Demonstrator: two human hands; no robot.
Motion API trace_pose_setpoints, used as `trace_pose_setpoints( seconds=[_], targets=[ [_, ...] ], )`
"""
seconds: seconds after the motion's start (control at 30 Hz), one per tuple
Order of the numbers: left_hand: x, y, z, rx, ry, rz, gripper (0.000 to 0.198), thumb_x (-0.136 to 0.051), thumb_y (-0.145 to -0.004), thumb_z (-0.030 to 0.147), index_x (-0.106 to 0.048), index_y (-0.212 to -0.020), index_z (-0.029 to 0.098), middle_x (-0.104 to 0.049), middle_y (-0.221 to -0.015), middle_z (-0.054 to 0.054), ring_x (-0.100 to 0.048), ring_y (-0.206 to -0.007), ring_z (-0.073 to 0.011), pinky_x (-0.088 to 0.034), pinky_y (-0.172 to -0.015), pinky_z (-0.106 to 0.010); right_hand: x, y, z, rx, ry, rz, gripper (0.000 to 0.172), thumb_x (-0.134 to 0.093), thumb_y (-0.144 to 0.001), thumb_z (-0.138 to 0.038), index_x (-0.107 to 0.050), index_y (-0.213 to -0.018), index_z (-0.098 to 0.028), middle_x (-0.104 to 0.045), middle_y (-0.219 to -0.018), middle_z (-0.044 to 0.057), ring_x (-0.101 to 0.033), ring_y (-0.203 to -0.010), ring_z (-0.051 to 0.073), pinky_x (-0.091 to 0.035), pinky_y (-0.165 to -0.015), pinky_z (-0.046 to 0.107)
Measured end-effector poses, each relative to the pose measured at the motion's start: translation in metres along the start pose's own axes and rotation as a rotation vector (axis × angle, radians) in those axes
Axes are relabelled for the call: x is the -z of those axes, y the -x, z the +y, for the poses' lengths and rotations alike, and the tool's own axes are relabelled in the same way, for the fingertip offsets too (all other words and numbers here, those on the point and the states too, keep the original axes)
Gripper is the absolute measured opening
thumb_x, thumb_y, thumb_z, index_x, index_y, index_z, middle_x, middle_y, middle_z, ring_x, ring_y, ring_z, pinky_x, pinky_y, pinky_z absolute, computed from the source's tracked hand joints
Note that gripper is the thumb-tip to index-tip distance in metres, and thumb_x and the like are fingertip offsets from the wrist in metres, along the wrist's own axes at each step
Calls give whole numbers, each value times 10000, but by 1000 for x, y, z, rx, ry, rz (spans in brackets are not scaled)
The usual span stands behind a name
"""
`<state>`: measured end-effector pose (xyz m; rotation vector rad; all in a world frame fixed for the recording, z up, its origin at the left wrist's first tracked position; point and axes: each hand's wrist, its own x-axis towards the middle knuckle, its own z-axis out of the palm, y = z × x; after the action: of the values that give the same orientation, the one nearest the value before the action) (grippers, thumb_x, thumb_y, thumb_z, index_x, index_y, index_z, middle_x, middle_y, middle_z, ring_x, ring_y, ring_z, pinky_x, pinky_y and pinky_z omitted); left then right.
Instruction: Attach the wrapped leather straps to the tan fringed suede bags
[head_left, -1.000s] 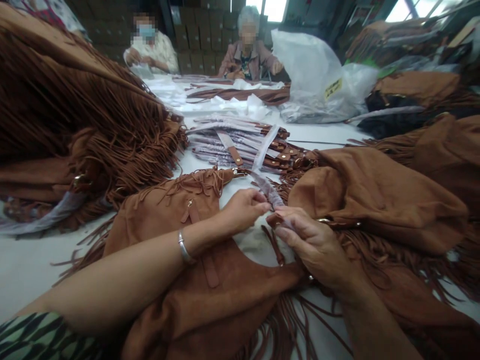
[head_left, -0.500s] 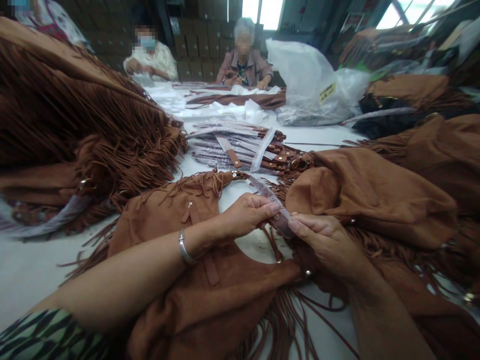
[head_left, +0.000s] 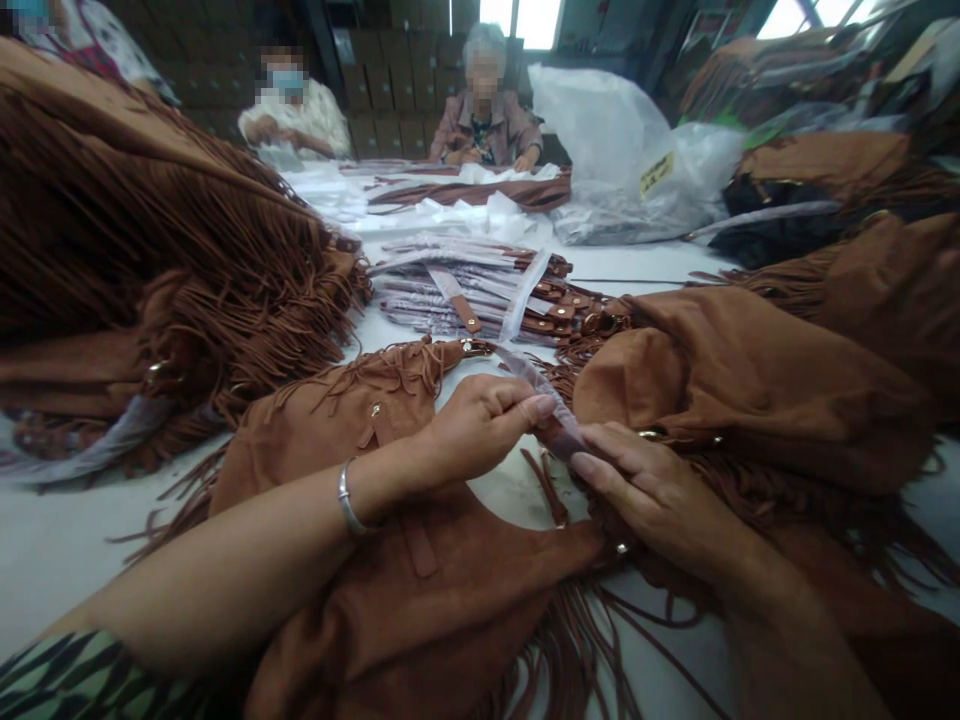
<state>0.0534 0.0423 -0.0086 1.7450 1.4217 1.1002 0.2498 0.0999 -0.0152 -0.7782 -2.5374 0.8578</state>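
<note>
Head view, looking forward and down. A person's left hand (head_left: 487, 425) and right hand (head_left: 649, 485) meet over a white tabletop (head_left: 60, 535), both pinching a plastic-wrapped strap (head_left: 531, 372). The left hand is closed, its thumb lying along the strap; the right hand grips just beyond it, thumb and fingers drawn together. The strap slants up and away from between them, and a short brown stretch shows in the small gap. A silver bracelet (head_left: 345, 495) circles the left wrist.

A second ago, the strap's brown end stuck out from the right fingertips, with the left hand near it; now that loose end no longer shows, and both hands bear on the strap side by side. This suggests the end is being fastened or covered, though the fingers hide the detail.

Below and to the left of the hands lies a brown fringed bag (head_left: 465, 565), its curved opening right under them. Just beyond the hands is a bundle of wrapped straps (head_left: 420, 285). Near the right hand rests another brown bag (head_left: 765, 365); a heap of long fringe (head_left: 202, 220) rises beyond the left arm. Farther off, a clear plastic sack (head_left: 600, 130) stands beside two seated co-workers (head_left: 319, 120).
</note>
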Motion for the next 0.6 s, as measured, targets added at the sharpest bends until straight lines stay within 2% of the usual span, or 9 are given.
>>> trace_pose_setpoints(
  seconds=[0.07, 0.1, 0.17, 0.23, 0.3, 0.37, 0.43, 0.53, 0.6],
  targets=[
    [-3, 2, 2, -76, -16, -48, 327, -449, -912, 325, -663, -769, 124, -636, -710, -21, -564, -669, -94, -399, -640, -177, -1, 0, -7, 13, -61, 31, 361, -513, -884, -362, -558, -1211, -216, -624, -1179, 86, -568, -1072, 238, -424, -896, 346],
    [-5, 3, 2, -100, -44, -61, 310, -460, -909, 320, -658, -771, 126, -623, -701, -14, -553, -663, -89, -389, -636, -177, -2, -1, -10, 32, -88, 47, 370, -520, -881, -350, -552, -1225, -217, -617, -1200, 81, -555, -1098, 238, -410, -918, 346],
    [-10, 5, 3, -98, -80, -47, 320, -476, -902, 325, -618, -692, 130, -552, -623, 11, -494, -604, -75, -354, -591, -180, -4, -2, -15, 45, -153, 45, 274, -489, -896, -305, -607, -1128, -219, -656, -1098, 62, -584, -1015, 218, -425, -872, 321],
    [-15, 6, 3, -45, -62, -8, 363, -476, -899, 356, -560, -623, 135, -470, -570, 29, -425, -556, -68, -315, -543, -187, -5, -3, -15, 8, -239, 25, 209, -459, -911, -289, -644, -952, -201, -664, -885, 38, -597, -820, 177, -445, -734, 275],
    [-21, 7, 5, 33, -29, 26, 363, -474, -893, 388, -534, -635, 141, -431, -569, 37, -390, -543, -69, -295, -520, -193, -4, -3, -11, -54, -335, 32, 227, -459, -912, -315, -621, -828, -179, -596, -721, 13, -536, -659, 140, -415, -604, 239],
    [-25, 9, 8, 108, -10, 13, 331, -490, -875, 409, -538, -684, 143, -451, -601, 35, -407, -563, -75, -308, -530, -193, -2, -3, -6, -95, -423, 72, 244, -475, -901, -335, -591, -768, -166, -536, -664, -1, -485, -604, 120, -382, -557, 225],
    [-29, 13, 15, 169, 8, -120, 315, -501, -859, 418, -555, -719, 142, -486, -623, 28, -434, -583, -84, -328, -544, -194, -1, -3, -2, -119, -493, 117, 238, -492, -885, -337, -575, -750, -159, -521, -655, -3, -475, -595, 114, -373, -555, 223],
    [-36, 16, 25, 208, 17, -452, 248, -586, -795, 390, -609, -744, 148, -553, -663, 12, -486, -631, -109, -361, -581, -201, -2, -2, -1, -160, -640, 182, 227, -520, -858, -344, -547, -723, -163, -505, -611, -17, -451, -548, 99, -355, -530, 216],
    [-45, 14, 29, 238, 52, -543, 214, -710, -674, 357, -626, -705, 163, -578, -680, 6, -505, -673, -132, -377, -609, -207, -3, -2, -1, -183, -759, 210, 241, -541, -839, -369, -529, -708, -167, -498, -587, -27, -422, -509, 87, -332, -499, 210]
  ],
)
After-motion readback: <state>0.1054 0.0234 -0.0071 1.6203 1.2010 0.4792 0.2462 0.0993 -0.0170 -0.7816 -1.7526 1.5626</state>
